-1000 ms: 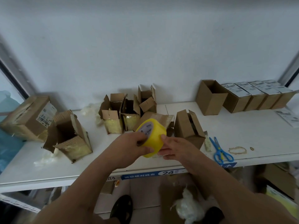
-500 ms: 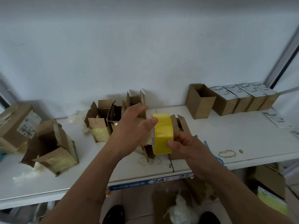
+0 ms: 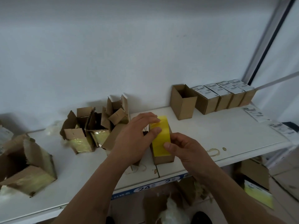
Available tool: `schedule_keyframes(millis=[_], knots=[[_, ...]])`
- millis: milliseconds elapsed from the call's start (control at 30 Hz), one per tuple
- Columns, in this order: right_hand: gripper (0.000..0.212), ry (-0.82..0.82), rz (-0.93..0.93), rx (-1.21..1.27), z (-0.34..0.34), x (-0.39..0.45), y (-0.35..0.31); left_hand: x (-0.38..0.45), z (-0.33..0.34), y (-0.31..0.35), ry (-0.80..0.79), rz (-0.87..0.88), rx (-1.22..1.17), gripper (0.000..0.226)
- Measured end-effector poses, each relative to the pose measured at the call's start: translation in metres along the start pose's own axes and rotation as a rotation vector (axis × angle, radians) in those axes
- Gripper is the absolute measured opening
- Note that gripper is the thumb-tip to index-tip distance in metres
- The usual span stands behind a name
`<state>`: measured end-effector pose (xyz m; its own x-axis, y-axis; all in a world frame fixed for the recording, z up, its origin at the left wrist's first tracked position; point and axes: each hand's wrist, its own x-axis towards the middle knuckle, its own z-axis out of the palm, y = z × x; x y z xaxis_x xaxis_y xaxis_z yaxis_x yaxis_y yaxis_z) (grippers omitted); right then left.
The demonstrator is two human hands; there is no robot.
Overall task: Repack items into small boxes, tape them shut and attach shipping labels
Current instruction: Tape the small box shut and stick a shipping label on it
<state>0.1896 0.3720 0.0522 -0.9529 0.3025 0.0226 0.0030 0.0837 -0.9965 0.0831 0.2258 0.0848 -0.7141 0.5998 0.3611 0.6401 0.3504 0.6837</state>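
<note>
Right, step: taping; both hands work the yellow tape roll [image 3: 161,136] over a small brown box [image 3: 163,157] near the shelf's front edge.
Left hand [image 3: 137,136]: curled round the roll's left side, thumb on the yellow face, fingers over the far top; looks like it steadies the roll, or feels for the tape's end, can't tell which.
Right hand [image 3: 184,147]: pinches the roll's lower right edge, thumb pressed on the yellow face; probably holds the roll while the left one works.
Tape location: held on edge, just above or touching the box top; contact not clear.
Box: upright, mostly hidden behind roll and hands; flaps not visible, closed or not unknown.
Shelf [image 3: 226,135]: white, stained rings near the front right.
Done pile: row of labelled boxes [image 3: 224,96] at the back right, touching side by side, labels up; likely parked there out of the way.
Open empty box [image 3: 182,102]: just left of that row, upright, top open; probably next to fill.
Loose labels [image 3: 258,113]: flat at the right of the shelf, within reach for sticking.
Torn cartons [image 3: 90,126]: cluster at left, flaps open, yellowish wrap inside; likely the source stock.
Progress: partway, judging by several boxes finished and one in hand.
Risk: tape end may be hard to find; light box could tip when tape is pulled.
</note>
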Motion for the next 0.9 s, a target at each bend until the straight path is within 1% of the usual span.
schedule_keyframes(millis=[167, 267, 333, 367, 433, 500, 600, 700, 833, 900], knots=[[0.019, 0.018, 0.023, -0.088, -0.006, 0.000, 0.000, 0.017, 0.009, 0.004, 0.004, -0.160, -0.148, 0.007], [0.011, 0.049, 0.029, -0.113, -0.009, 0.002, 0.000, 0.026, 0.015, 0.008, -0.003, -0.178, -0.187, 0.008], [0.005, 0.088, 0.024, -0.129, -0.011, 0.004, -0.002, 0.032, 0.020, 0.017, 0.007, -0.145, -0.094, 0.006], [0.006, 0.112, 0.020, -0.140, -0.012, 0.005, -0.003, 0.036, 0.024, 0.022, 0.024, -0.118, -0.029, 0.007], [0.015, 0.145, 0.028, -0.149, -0.011, 0.008, -0.006, 0.047, 0.030, 0.026, 0.048, -0.102, 0.024, 0.009], [0.017, 0.160, 0.050, -0.129, -0.011, 0.013, -0.009, 0.062, 0.033, 0.020, 0.049, -0.169, -0.029, 0.010], [0.014, 0.172, 0.090, -0.111, -0.012, 0.022, -0.012, 0.081, 0.039, 0.001, 0.049, -0.243, -0.096, 0.011], [0.032, 0.150, 0.172, -0.176, -0.011, 0.028, -0.008, 0.096, 0.049, -0.016, 0.033, -0.294, -0.137, 0.012], [0.030, 0.095, 0.271, -0.228, -0.011, 0.029, -0.004, 0.119, 0.055, -0.042, 0.054, -0.453, -0.293, 0.014], [0.035, 0.079, 0.310, -0.228, -0.009, 0.034, -0.001, 0.126, 0.061, -0.056, 0.036, -0.530, -0.370, 0.014]])
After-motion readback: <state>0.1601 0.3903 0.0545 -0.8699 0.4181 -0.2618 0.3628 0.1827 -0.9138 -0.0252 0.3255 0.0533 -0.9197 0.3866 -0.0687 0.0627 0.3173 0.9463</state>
